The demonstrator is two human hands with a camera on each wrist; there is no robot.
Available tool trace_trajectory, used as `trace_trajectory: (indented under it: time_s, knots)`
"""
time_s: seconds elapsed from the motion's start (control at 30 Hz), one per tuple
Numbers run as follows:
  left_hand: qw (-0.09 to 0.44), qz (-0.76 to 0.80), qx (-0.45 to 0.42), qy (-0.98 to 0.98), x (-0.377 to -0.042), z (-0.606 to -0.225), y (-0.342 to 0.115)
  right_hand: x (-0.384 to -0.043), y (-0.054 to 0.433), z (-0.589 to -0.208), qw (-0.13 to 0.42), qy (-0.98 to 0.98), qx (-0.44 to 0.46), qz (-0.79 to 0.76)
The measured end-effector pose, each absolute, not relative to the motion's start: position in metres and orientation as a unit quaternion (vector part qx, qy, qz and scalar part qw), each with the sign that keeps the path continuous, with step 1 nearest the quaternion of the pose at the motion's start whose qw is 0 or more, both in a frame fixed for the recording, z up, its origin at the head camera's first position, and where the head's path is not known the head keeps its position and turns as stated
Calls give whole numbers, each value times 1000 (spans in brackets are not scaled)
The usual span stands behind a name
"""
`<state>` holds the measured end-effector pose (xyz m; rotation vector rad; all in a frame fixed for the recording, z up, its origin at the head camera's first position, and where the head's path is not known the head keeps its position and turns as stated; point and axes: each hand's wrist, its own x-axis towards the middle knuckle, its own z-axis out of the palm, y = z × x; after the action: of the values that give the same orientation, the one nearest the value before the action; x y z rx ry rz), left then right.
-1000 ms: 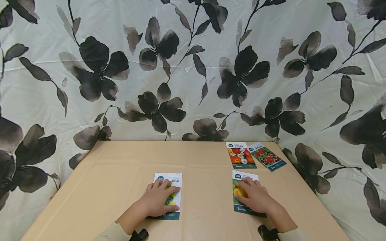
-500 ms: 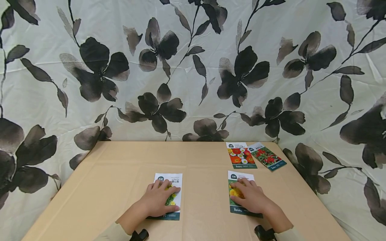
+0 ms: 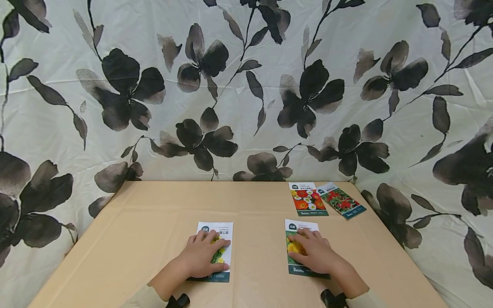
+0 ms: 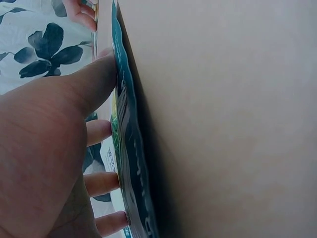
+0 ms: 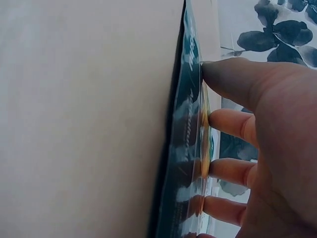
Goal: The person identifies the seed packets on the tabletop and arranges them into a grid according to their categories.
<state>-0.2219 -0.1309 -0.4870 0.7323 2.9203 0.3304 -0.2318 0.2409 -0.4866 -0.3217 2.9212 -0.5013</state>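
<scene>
My left hand (image 3: 201, 256) rests spread on a white seed packet (image 3: 225, 230) with a yellow flower picture, left of the table's middle. In the left wrist view its thumb and fingertips press the face of that packet (image 4: 130, 114), which lies flat on the table. To the right, my right hand (image 3: 313, 252) lies with fingers spread on a second packet (image 3: 291, 239), which shows a yellow-orange bloom and a dark teal bottom band. The right wrist view has the fingertips touching the top of this packet (image 5: 183, 124). Both hands cover part of the pictures.
Behind the right hand lie two more packets, one with red, orange and white flowers (image 3: 308, 200) and one with red flowers (image 3: 340, 200), set at a slant with corners meeting. The tan table (image 3: 173, 201) ends at a floral cloth (image 3: 246, 94).
My right hand has slid its packet leftward across the table, toward the left one. The left hand and its packet have stayed in place, as have the two packets at the back.
</scene>
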Motion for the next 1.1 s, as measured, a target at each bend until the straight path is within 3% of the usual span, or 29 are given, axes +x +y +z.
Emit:
trace_trajectory:
  time_s: [1.1]
  knots:
    - [57, 115, 240, 962, -222, -485, -132, -232, 219, -487, 85, 973, -134, -167]
